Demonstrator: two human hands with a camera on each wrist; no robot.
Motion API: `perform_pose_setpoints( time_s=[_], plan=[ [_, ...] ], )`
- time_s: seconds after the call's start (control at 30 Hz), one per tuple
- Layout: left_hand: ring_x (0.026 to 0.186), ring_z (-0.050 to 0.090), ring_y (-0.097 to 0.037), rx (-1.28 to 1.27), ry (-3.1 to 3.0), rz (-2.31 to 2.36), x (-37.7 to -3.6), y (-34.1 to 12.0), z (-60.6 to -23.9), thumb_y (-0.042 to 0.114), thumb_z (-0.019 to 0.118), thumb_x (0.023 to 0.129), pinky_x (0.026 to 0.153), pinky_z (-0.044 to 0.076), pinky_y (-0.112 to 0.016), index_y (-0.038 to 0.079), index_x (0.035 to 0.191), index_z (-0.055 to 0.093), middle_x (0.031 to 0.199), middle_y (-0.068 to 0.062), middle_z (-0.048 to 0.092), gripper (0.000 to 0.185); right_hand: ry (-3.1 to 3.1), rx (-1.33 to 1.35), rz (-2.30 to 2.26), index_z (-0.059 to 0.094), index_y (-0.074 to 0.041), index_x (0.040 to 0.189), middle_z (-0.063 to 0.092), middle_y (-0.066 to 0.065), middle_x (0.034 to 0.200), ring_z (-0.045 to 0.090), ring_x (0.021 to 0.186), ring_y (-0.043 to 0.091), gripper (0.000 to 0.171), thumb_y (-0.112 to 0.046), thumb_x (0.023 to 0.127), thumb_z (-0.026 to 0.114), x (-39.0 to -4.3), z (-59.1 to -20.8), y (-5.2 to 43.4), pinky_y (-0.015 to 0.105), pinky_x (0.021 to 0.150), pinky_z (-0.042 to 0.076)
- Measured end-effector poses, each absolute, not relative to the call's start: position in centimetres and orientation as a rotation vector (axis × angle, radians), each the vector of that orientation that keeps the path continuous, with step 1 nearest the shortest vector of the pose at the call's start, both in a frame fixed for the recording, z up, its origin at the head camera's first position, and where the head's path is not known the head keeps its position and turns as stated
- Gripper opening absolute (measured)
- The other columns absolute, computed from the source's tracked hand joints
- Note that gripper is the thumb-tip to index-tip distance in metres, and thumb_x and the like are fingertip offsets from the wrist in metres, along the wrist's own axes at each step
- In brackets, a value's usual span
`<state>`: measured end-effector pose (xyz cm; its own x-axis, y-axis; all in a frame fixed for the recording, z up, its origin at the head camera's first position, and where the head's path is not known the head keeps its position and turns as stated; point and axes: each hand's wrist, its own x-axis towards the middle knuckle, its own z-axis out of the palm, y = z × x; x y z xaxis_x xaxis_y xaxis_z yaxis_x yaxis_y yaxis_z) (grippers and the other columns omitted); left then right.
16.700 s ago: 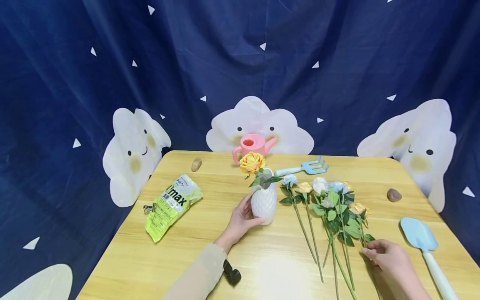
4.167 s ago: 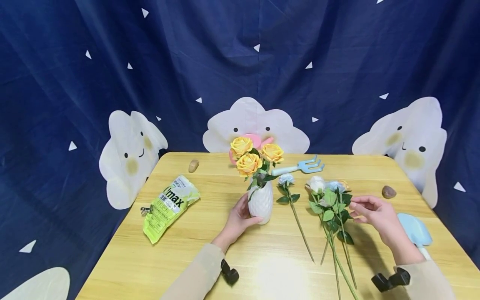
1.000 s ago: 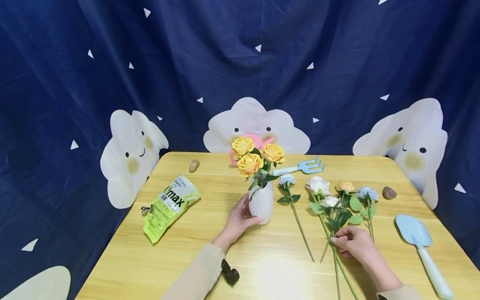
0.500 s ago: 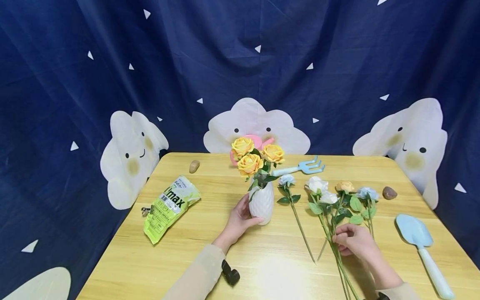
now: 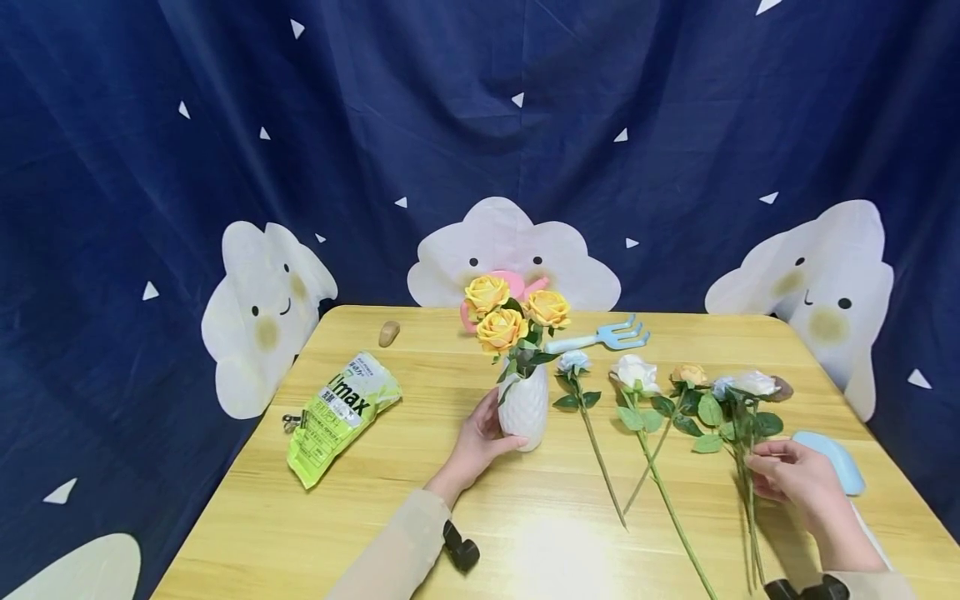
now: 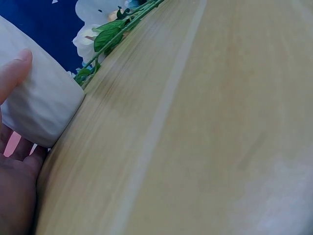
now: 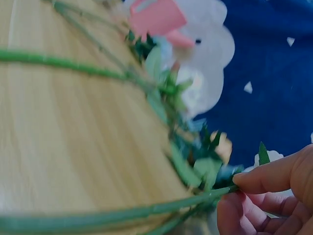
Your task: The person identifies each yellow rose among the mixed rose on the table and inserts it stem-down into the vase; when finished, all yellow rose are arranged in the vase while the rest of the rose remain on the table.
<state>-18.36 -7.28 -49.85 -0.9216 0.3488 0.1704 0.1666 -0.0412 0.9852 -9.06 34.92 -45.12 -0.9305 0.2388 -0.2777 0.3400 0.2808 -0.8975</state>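
My left hand (image 5: 480, 437) grips the white textured vase (image 5: 525, 410), which stands upright with three yellow roses (image 5: 501, 330) in it. In the left wrist view, the thumb lies against the vase wall (image 6: 41, 93). To the right, my right hand (image 5: 798, 482) pinches the green stem (image 7: 195, 198) of a white rose (image 5: 756, 383) between thumb and fingers. That bloom partly covers a blue rose (image 5: 722, 388). Left of it lie a peach rose (image 5: 688, 374), another white rose (image 5: 635, 372) and a second blue rose (image 5: 573, 361), the first two with stems crossing.
A blue hand rake (image 5: 600, 336) and pink watering can (image 5: 507, 283) are at the back. The blue trowel (image 5: 843, 467) is partly hidden by my right hand. A green bag (image 5: 343, 417), a clip (image 5: 292, 422), a tan stone (image 5: 389, 333) and a brown stone (image 5: 782, 388) lie around.
Over the last second my right hand has moved a white rose rightward, away from the other white one. Earlier, two more yellow roses joined the first in the vase. My left hand stays on the vase.
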Motion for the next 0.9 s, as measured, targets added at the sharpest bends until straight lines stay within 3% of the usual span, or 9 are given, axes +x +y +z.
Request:
perform_pose_setpoints(
  time_s=[0.33,0.67,0.9],
  plan=[
    [0.125,0.043,-0.024,0.574,2.063,2.108,-18.5,-7.3,-50.0,0.004,0.078,0.074,0.102,0.036,-0.038,0.009,0.144,0.032,0.139,-0.012,0.045,0.083,2.379,0.65,-1.72,0.056,0.004,0.094,0.061,-0.003,0.073,0.062,0.063,0.015,0.019,-0.008,0.083,0.066,-9.5,-46.7,36.6,0.031,0.061,0.055],
    [0.126,0.042,-0.023,0.565,2.044,2.122,-18.4,-7.2,-50.0,0.002,0.077,0.074,0.103,0.036,-0.037,0.009,0.143,0.033,0.139,-0.012,0.044,0.083,2.454,0.626,-1.61,0.059,0.009,0.093,0.063,-0.001,0.07,0.061,0.062,0.014,0.021,-0.011,0.087,0.062,-9.0,-45.8,36.7,0.03,0.059,0.055],
    [0.125,0.043,-0.025,0.555,2.05,2.119,-18.4,-7.3,-49.9,0.004,0.078,0.074,0.102,0.036,-0.039,0.009,0.143,0.033,0.139,-0.012,0.045,0.083,2.659,0.542,-1.576,0.045,0.022,0.116,0.064,0.004,0.075,0.061,0.061,0.014,0.045,-0.011,0.089,0.06,-9.4,-44.7,34.3,0.029,0.058,0.055]
  ],
)
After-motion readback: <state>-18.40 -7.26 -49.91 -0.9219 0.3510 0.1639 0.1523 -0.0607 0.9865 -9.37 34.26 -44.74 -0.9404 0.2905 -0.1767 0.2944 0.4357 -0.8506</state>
